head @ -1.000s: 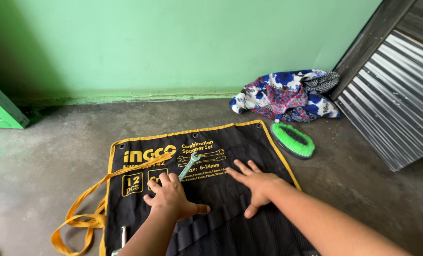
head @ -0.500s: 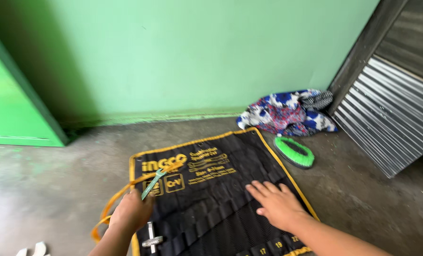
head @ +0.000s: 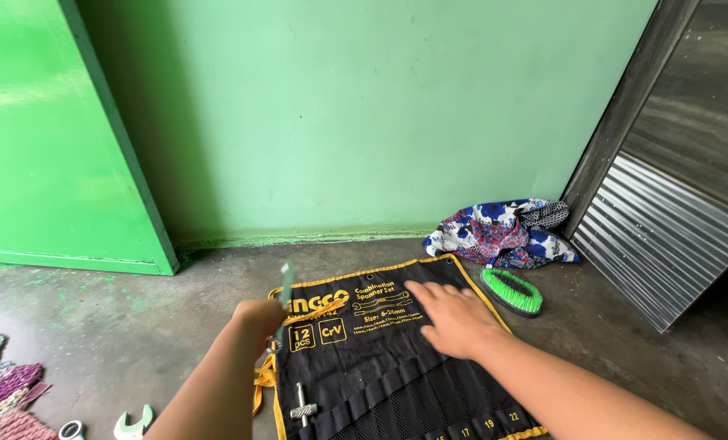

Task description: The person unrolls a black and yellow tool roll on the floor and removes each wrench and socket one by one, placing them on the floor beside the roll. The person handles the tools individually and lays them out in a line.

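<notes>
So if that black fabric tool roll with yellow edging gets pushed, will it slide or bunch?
The black fabric tool roll with yellow edging looks floppy, so it would likely bunch. The right hand pressing it flat should steady it.

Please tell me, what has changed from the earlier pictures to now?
The left hand has lifted the small spanner off the black tool roll and now holds it upright above the roll's left edge. The right hand stays flat on the roll. The green brush and patterned cloth have not moved.
</notes>
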